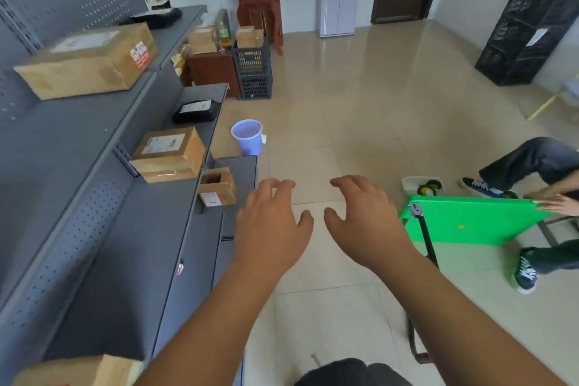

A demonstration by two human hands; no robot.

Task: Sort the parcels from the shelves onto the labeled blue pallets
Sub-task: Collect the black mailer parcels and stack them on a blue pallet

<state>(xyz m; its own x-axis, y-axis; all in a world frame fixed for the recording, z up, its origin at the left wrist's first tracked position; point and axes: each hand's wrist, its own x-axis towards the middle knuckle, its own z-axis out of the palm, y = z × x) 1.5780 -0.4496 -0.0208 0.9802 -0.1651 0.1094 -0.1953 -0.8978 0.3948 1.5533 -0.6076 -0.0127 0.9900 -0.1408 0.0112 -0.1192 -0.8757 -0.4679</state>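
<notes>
I hold both hands out, palms down, over the tiled floor just off the open front of the grey shelving. My left hand is the nearer to the shelving, with fingers loosely bent and nothing in its grasp. My right hand is beside it on the side away from the shelving, equally slack and empty. The two hands do not touch.

Parcels lie on the shelving:
- a large brown box on the upper level
- a black bag parcel and a medium brown box on the level beneath
- a small brown box on the lowest ledge, near my left hand but untouched

A lilac bucket stands on the floor just beside the shelving. A green board, gripped by another person's hand, is well apart from the shelving.
</notes>
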